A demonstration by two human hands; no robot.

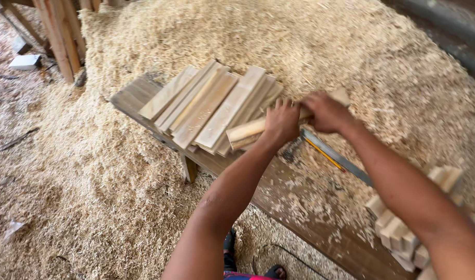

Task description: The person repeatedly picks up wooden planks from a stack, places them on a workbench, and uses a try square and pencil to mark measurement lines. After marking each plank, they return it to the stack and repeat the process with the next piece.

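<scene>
Wooden slats (209,106) lie fanned across the bench's (139,96) far end, sawdust (325,46) heaped behind, small blocks (403,233) at its near edge. Both the left hand (281,122) and right hand (325,111) grip one wood strip (246,132) over the bench's middle, just beside the slats, above a metal ruler (333,155).

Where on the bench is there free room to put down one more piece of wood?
The bench is bare, apart from shavings, between the left hand and the block pile. The far end is crowded with wooden slats; the saw lies near the right hand.
</scene>
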